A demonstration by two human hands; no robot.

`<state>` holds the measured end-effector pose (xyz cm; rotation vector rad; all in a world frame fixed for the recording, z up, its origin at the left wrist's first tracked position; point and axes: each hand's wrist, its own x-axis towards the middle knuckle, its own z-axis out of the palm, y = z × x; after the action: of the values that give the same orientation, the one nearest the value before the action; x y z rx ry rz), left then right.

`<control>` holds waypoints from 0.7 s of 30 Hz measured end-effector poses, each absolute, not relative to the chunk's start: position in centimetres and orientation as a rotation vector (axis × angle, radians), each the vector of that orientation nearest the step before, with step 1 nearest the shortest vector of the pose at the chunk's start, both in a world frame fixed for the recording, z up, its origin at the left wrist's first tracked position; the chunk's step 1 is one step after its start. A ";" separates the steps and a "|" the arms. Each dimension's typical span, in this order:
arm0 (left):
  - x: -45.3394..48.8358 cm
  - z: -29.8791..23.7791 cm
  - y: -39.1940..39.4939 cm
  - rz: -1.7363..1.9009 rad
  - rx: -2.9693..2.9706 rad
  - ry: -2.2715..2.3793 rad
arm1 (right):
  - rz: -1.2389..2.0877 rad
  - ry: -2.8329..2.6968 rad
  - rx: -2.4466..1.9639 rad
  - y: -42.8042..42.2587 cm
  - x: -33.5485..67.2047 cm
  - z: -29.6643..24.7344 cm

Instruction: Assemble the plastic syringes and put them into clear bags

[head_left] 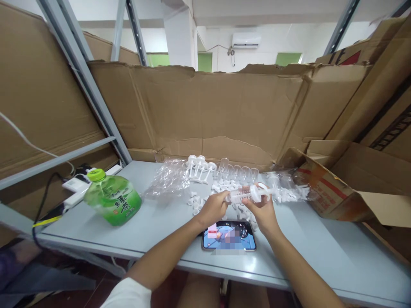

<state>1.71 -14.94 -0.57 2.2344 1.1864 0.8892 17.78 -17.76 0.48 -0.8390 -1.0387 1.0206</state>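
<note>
Head view: a clear plastic tube with a white cap (pixel 247 193) is held level, pinched by the left hand (pixel 214 208) and right hand (pixel 263 212), forearms converging above the table.

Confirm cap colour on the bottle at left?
Lime green cap on the green bottle; head view.

Grey table (pixel 321 252): bottle (pixel 112 199), phone (pixel 229 235)

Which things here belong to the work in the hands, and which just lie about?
In the work: left hand, right hand, clear plastic tube, loose white parts, assembled pieces.
Lying about: green bottle, phone, power strip, cardboard box.
</note>
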 end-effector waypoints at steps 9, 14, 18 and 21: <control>-0.9 0.2 -13.1 0.766 2.318 1.303 | 1.408 -1.151 -0.718 -17.5 20.8 2.3; -1.4 0.7 -12.9 0.873 2.278 1.269 | 1.625 -1.110 -0.630 -17.6 21.2 2.9; -1.2 1.1 -13.3 0.881 2.255 1.189 | 1.708 -1.076 -0.664 -17.6 21.3 2.9; -0.9 1.6 -13.6 0.807 2.356 1.161 | 1.803 -1.088 -0.648 -17.6 21.4 2.8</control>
<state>-0.88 -13.61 1.64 2.3558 1.1605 0.8070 21.38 -17.64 2.79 -0.6480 -1.0876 1.8029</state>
